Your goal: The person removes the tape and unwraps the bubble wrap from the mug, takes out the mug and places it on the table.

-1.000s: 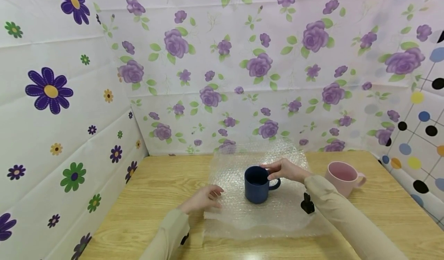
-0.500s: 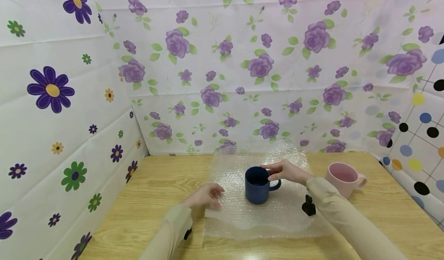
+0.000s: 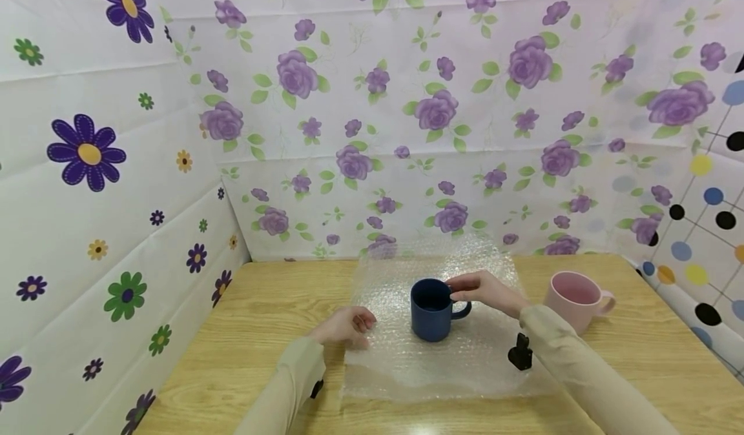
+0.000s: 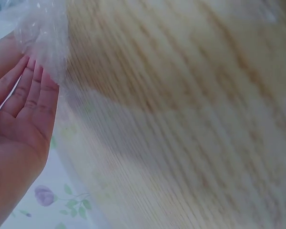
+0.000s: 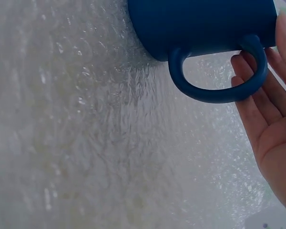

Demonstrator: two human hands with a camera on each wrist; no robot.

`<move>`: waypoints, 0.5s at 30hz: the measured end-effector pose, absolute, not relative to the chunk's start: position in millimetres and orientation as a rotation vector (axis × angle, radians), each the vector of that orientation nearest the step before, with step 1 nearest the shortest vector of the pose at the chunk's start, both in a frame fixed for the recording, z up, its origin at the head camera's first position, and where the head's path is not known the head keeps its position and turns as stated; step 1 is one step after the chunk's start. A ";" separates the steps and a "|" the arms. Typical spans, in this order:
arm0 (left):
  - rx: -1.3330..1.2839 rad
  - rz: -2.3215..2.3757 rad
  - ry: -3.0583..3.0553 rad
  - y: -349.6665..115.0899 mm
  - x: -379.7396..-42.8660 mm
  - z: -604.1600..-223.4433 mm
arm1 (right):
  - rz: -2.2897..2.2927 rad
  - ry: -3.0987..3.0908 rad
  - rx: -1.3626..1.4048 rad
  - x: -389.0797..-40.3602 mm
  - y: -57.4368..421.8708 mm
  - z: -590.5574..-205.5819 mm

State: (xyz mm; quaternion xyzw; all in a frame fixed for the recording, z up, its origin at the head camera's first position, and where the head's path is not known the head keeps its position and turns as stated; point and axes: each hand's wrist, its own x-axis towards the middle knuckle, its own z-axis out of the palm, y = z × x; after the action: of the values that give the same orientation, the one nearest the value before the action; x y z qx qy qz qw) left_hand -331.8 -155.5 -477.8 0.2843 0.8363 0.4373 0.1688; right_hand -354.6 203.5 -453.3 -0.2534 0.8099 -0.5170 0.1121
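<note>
A dark blue mug [image 3: 431, 313] stands upright on a sheet of clear bubble wrap [image 3: 401, 364], its handle toward the right. My right hand [image 3: 485, 291] is at the mug's right side, fingers extended by the rim. In the right wrist view, the fingers [image 5: 260, 102] lie behind the mug handle [image 5: 214, 95], and the thumb is near the rim. My left hand [image 3: 344, 327] is at the left edge of the bubble wrap. In the left wrist view, its nearly straight fingers [image 4: 31, 93] touch the wrap edge [image 4: 45, 43], which partly hides the fingertips.
A pink mug [image 3: 575, 299] stands on the wooden table [image 3: 279, 293] at the right, beside my right forearm. Flower-patterned cloth [image 3: 401, 131] hangs behind the table, with more patterned cloth at both sides.
My right hand has shifted slightly right, its fingertips drawing back from the mug's rim. The blue mug stays in place. My left hand has hardly moved.
</note>
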 end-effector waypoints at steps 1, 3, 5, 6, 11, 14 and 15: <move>0.804 1.240 2.378 -155.2 -331.9 -477.6 | -1.524 2.386 -0.723 -354.6 204.9 -454.9; 0.803 1.246 2.373 -154.5 -331.8 -477.0 | -1.545 2.395 -0.677 -353.7 207.2 -457.5; 0.799 1.259 2.366 -153.9 -331.8 -476.4 | -1.584 2.376 -0.640 -352.7 209.4 -460.2; 0.798 1.266 2.366 -153.6 -331.9 -476.3 | -1.603 2.365 -0.621 -352.4 210.2 -461.5; 0.788 1.288 2.359 -153.2 -333.2 -478.0 | -1.710 2.255 -0.573 -351.5 211.2 -469.6; 0.784 1.285 2.363 -153.1 -333.5 -478.8 | -1.745 2.204 -0.539 -350.6 209.8 -475.0; 0.784 1.281 2.368 -153.0 -333.3 -478.9 | -1.752 2.186 -0.536 -350.1 209.3 -476.7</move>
State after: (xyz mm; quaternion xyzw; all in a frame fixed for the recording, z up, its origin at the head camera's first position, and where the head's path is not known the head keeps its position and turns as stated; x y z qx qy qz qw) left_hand -333.3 -153.0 -478.9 0.2757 0.8324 0.4503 0.1681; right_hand -350.1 209.3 -476.7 -0.1858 0.7584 -0.6079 0.1442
